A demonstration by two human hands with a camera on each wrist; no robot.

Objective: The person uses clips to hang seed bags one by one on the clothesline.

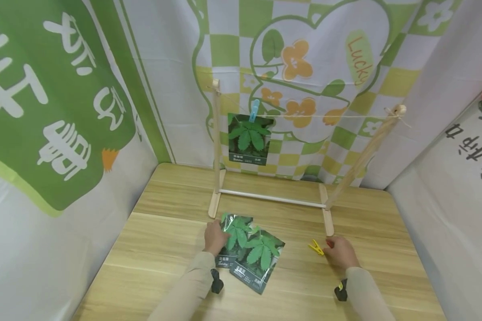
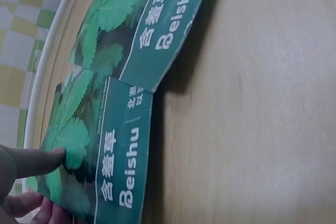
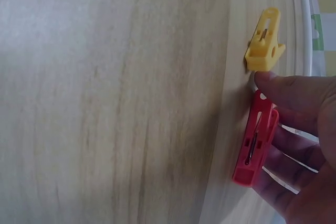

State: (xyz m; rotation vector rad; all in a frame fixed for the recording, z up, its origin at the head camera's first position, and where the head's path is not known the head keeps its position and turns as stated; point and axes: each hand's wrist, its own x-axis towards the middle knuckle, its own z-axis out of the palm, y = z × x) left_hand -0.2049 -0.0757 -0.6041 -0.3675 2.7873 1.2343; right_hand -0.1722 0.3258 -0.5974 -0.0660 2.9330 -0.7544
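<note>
My left hand (image 1: pixel 215 238) pinches the left edge of a green seed packet (image 2: pixel 122 150), its thumb on the printed leaf and the other fingers under the edge. A second seed packet (image 1: pixel 261 256) with the same leaf picture overlaps that one on the right. At the table's right side, my right hand (image 1: pixel 342 254) holds a red clothespin (image 3: pixel 256 142) between thumb and fingers. Just beyond the thumb lies a yellow clothespin (image 3: pixel 263 43) on the wood. A third seed packet (image 1: pixel 249 140) hangs from a string, clipped by a blue clothespin (image 1: pixel 254 110).
A wooden stand (image 1: pixel 217 138) with two posts carries the string (image 1: pixel 325 116) across its top; a white bar (image 1: pixel 273 198) joins its feet near the wooden table (image 1: pixel 160 249). Behind it hangs a green and white checked curtain (image 1: pixel 225 49), with printed cloths on both sides.
</note>
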